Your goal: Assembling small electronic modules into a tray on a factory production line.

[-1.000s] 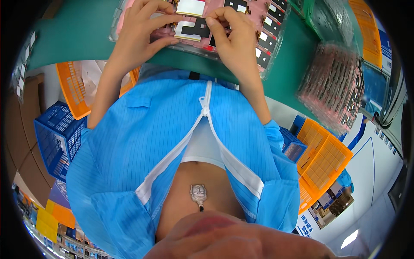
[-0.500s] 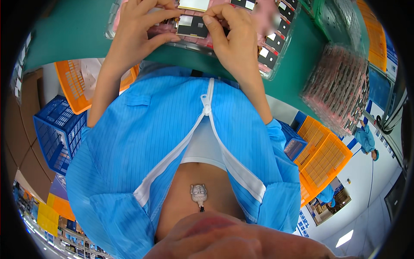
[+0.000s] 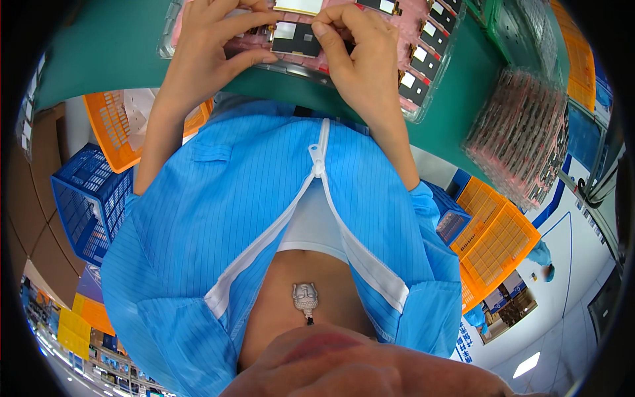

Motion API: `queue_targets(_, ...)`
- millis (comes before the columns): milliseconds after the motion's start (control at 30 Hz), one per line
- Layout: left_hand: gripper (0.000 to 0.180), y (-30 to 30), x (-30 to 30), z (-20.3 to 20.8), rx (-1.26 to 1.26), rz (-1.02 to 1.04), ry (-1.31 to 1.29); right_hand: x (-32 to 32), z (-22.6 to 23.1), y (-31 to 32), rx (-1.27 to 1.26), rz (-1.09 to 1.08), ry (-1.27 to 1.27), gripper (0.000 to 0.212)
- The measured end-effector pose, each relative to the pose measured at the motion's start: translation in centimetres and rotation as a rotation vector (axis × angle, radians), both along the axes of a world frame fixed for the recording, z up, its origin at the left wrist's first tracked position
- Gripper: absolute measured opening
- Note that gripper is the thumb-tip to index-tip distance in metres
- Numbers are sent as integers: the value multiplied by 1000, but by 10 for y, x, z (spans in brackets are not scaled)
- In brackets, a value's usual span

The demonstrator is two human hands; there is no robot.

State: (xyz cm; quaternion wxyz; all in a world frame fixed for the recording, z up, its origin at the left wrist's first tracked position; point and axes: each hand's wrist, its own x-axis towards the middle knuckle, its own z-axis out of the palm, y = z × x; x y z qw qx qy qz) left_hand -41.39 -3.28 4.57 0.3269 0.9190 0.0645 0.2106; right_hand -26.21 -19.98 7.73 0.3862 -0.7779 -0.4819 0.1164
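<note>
A small flat black panel with silver-white rectangles on its face lies between my two hands, over a clear plastic tray lined with pink. My left hand has thumb and index finger at the panel's left end, one at the lower corner and one at the upper. My right hand pinches the right end, its thumb near the upper right corner. Just beyond lies a whiter panel, partly cut off by the picture's edge. Several similar black panels sit in the tray's right column.
A tall stack of filled clear trays stands on the green tabletop to the right. Orange baskets and blue crates flank me below the table. Green-edged clear trays are at the far right. People in blue are in the background.
My hands and the panel between them have barely moved. In the background at right, a person in blue has shifted lower in the picture.
</note>
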Motion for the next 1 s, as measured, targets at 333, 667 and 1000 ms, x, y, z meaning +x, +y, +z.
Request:
queue_targets(333,50,0,-1,0,-17,9,20,10,-35,1,399,148,-222,5)
queue_targets(667,49,0,0,2,-37,12,22,11,-36,1,401,143,-255,5)
queue_targets(1000,48,-1,-1,2,-69,18,20,11,-43,1,423,143,-287,5)
